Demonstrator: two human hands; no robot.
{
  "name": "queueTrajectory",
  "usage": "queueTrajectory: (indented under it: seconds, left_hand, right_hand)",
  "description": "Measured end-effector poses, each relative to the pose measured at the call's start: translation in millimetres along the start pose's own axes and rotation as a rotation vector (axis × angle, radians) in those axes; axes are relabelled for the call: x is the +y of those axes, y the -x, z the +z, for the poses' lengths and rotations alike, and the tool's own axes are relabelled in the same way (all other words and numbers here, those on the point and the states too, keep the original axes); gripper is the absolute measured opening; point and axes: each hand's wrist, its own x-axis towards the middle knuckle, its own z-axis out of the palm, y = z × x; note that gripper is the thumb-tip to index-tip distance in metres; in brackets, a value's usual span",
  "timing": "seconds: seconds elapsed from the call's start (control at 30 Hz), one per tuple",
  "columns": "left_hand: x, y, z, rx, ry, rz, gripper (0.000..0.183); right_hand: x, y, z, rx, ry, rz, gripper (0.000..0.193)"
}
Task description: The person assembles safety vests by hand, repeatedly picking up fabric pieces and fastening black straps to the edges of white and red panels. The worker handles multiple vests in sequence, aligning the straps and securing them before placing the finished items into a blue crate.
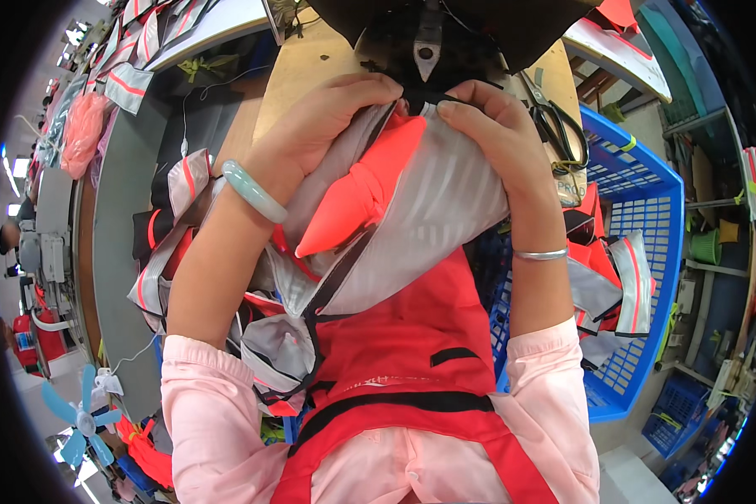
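Note:
Both of my hands are at the top middle, pinching the black edge of a grey and neon-coral fabric piece [445, 202]. My left hand [336, 113], a pale green bangle on its wrist, grips the edge on the left. My right hand [500, 126], with a silver bangle, has thumb and fingers closed on the edge at the right. The piece hangs in folds toward my red apron [403, 336], its coral part bunched in the middle. Just beyond my fingers is a dark machine with a pointed metal part [427, 55]. Where the edge passes under it, I cannot tell.
Black-handled scissors [559, 130] lie on the wooden tabletop [298, 67] at the right. A blue plastic basket [670, 223] beside my right arm holds similar fabric pieces. More sewn pieces [147, 286] hang beside my left arm. A blue fan [80, 420] is at lower left.

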Motion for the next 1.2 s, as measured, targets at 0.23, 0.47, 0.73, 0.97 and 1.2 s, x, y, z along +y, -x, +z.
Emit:
queueTrajectory:
  seconds: [0.23, 0.47, 0.73, 0.97, 1.2]
  left_hand:
    - [3.9, -9.9, 0.9, 0.025, 0.034, -0.018, 0.014]
    - [7.0, -12.4, -1.7, 0.009, 0.069, -0.001, 0.014]
    - [9.5, -17.9, -11.0, 0.003, 0.087, -0.014, 0.015]
    - [4.9, 30.2, 3.0, -0.235, -0.292, 0.068, 0.016]
    - [-17.2, 91.0, 36.4, -0.388, -0.732, 0.258, 0.016]
  right_hand:
    - [1.8, -9.2, -5.1, -0.01, 0.014, -0.052, 0.022]
    - [-1.9, -12.8, -5.4, -0.016, 0.068, -0.091, 0.021]
    - [-8.5, -8.8, -5.3, 0.046, 0.049, -0.107, 0.022]
    - [-18.0, 58.8, -30.2, -0.43, 0.312, -0.257, 0.024]
    - [5.0, 120.4, -9.0, -0.263, 0.549, -0.339, 0.058]
